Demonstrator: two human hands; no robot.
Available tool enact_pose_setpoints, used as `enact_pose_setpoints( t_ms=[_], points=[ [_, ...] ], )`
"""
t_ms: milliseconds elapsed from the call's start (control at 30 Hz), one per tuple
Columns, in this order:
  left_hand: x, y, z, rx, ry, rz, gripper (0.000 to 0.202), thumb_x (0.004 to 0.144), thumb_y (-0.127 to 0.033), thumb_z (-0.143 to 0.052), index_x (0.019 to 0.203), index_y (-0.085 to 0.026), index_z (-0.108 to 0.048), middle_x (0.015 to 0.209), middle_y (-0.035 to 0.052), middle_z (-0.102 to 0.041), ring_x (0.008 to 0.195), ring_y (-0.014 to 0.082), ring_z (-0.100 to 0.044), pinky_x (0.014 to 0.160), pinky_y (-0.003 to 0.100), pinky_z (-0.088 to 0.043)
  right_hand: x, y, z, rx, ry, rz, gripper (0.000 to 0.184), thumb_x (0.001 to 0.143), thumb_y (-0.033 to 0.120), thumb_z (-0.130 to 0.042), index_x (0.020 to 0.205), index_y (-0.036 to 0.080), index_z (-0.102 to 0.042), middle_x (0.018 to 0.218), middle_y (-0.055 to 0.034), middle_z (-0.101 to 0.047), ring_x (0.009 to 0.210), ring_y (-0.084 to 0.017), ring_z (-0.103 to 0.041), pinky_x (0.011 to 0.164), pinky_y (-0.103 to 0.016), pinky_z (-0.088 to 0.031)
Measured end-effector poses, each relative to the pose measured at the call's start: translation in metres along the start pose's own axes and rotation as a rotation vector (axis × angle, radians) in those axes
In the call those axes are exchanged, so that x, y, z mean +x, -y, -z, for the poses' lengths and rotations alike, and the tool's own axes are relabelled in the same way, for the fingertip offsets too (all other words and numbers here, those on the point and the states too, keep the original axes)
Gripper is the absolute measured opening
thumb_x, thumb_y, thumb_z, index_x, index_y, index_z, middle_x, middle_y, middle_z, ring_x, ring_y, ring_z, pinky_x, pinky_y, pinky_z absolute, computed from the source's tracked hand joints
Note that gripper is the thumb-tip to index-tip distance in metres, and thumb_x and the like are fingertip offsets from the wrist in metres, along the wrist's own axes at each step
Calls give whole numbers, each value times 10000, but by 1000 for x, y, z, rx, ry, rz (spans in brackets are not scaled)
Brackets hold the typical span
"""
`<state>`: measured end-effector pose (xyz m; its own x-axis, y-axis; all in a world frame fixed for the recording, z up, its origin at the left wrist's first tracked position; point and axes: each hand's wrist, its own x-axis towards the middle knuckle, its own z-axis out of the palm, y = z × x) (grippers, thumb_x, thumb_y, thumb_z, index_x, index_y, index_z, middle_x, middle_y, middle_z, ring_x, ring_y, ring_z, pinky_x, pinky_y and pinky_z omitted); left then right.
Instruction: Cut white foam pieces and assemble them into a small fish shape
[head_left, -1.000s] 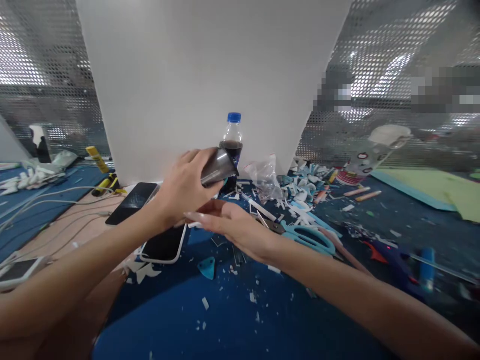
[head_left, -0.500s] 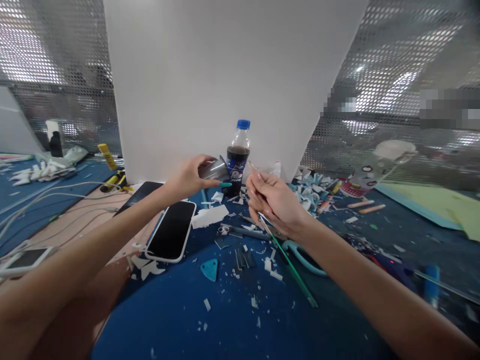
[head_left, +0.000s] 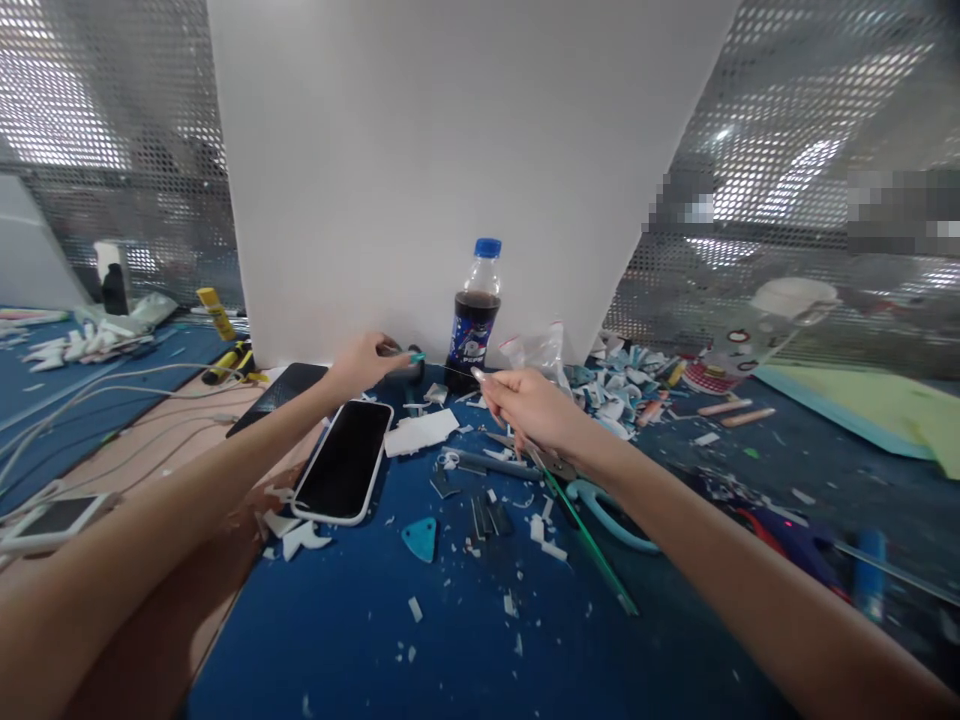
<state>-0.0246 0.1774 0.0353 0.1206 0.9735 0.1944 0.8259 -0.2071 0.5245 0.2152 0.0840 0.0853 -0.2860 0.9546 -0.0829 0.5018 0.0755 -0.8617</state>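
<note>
Dotting the near stretch of blue work mat [head_left: 330, 640], wht. scraps [head_left: 304, 540] lie around & near a teal triangular piece [head_left: 420, 540]. Just beyond, on the L side, is a wht.-cased smartphone [head_left: 343, 465], face up, screen blk.; a small wht. device [head_left: 58, 522] sits well apart, farther L. Opposite, at R, a long green stick-like tool [head_left: 596, 545] slants up to the right hand, w/ blue-handled scissors [head_left: 611, 520] alongside; can't tell if the tool is held or just lies beneath. Midway out, above the mat, the right hand [head_left: 525, 405] pinches one end of a fine strand [head_left: 454, 373], which runs toward the left hand [head_left: 364, 362], closed on a dark grey cylindrical item [head_left: 406, 370], blurred & partly hidden. Behind the gap btwn the hands stands a Pepsi bottle [head_left: 472, 335], upright, blue-capped, part full; a clear plastic bag [head_left: 544, 352] lies to its R, next to a heap of blue-&-wht. scraps [head_left: 611, 390]. Over at far L, a yellow glue stick [head_left: 216, 314] tilts. At back rise a wht. board [head_left: 465, 140] & perforated metal panels [head_left: 780, 110].
</note>
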Motion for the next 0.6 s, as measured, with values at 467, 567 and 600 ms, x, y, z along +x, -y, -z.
enact_pose_setpoints(
  t_ms=[467,567,600],
  points=[
    [-27,-39,-5,294,-144,-475,281,937,-323,-586,1173,-172,-600,1227,93,-608,1100,241,-598,948,477,-503,-7,11,13,-233,73,-47,457,957,389,-481,548,191,-526,376,23,-493,313,-93,-488,418,-247,-435],
    [-41,-57,-4,257,-155,-613,197,923,-253,-605,1107,-220,-667,1103,66,-675,1117,250,-538,998,465,-419,-10,14,14,-242,99,-43,448,962,374,-467,562,184,-529,378,20,-502,319,-91,-502,437,-241,-439],
    [-47,-63,-4,242,-158,-650,209,916,-248,-615,1116,-226,-670,1093,63,-681,1109,251,-525,988,449,-410,-11,15,14,-247,109,-46,444,964,364,-464,565,181,-531,379,18,-505,319,-92,-507,436,-239,-436]
  ],
)
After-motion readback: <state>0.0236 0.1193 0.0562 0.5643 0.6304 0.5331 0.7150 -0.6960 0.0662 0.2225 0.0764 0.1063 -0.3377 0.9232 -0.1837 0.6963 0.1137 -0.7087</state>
